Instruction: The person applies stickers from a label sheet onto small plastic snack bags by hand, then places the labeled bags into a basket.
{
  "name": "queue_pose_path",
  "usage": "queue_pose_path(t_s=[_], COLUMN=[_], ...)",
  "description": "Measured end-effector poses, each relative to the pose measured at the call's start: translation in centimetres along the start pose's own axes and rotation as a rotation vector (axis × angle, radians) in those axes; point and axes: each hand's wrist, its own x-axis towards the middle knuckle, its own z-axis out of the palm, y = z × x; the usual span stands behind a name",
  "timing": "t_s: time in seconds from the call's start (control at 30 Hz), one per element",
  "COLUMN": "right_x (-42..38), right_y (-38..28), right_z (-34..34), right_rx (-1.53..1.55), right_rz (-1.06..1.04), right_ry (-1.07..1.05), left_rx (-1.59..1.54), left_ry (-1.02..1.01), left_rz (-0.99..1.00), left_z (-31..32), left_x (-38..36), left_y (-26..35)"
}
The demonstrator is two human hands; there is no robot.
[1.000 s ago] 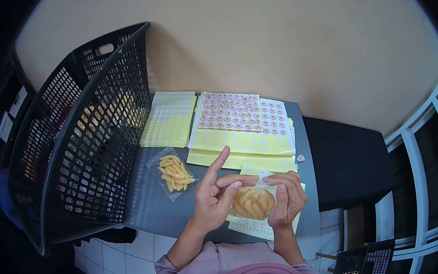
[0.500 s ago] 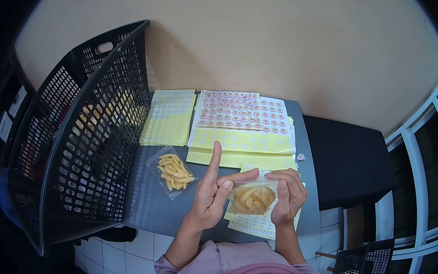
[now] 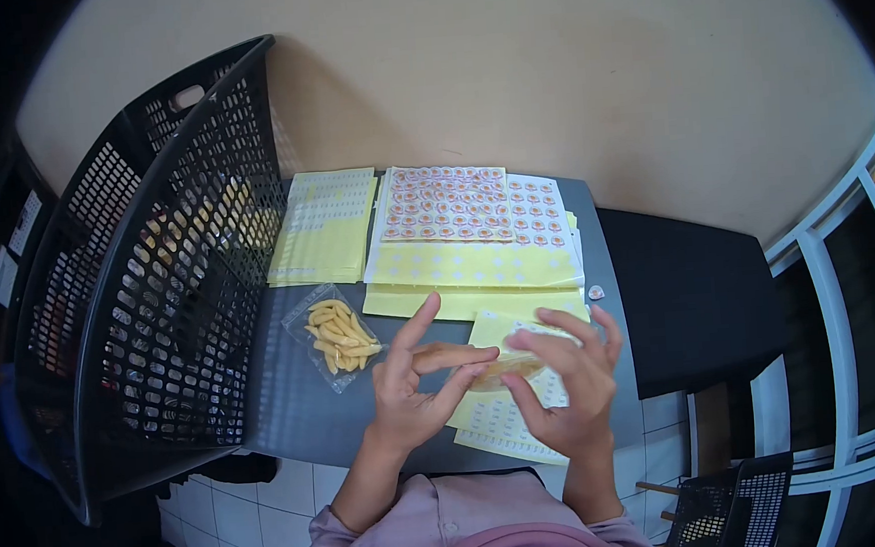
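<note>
Between my hands is a small clear plastic bag with pale yellow pieces in it, tilted and partly blurred. My left hand pinches its left end between thumb and fingers, the index finger pointing up. On the right, my right hand has its thumb and fingers apart, close to the bag's right side; its fingertips are blurred. A second clear bag of curved yellow pieces lies on the grey table. Beneath my hands are yellow sticker sheets.
A tall black perforated basket stands at the left. Sheets of round red-and-white stickers and a yellow sheet lie at the back. One loose sticker is near the right edge. A black surface adjoins the table.
My right hand has opened from its grip on the bag's top right. The bag has tipped flatter, still pinched by my left hand. The view has shifted slightly.
</note>
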Motion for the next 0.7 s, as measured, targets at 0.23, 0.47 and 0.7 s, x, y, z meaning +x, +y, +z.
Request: queue_pose_path(t_s=[0.23,0.47,0.7], right_x=[-0.4,-0.8,-1.9], right_y=[0.4,1.5,3.3], right_z=[1.2,1.3,1.0], right_rx=[-0.075,0.016,0.084], right_rz=[-0.05,-0.08,0.078], right_ry=[-0.071,-0.137,-0.031], left_rx=[0.065,-0.022,-0.179], left_ry=[0.043,0.02,0.334], left_rz=[0.096,0.053,-0.119], left_z=[-0.6,-0.8,-3.4], left_x=[-0.1,-0.5,-0.1], left_y=[-0.3,-0.9,-1.9])
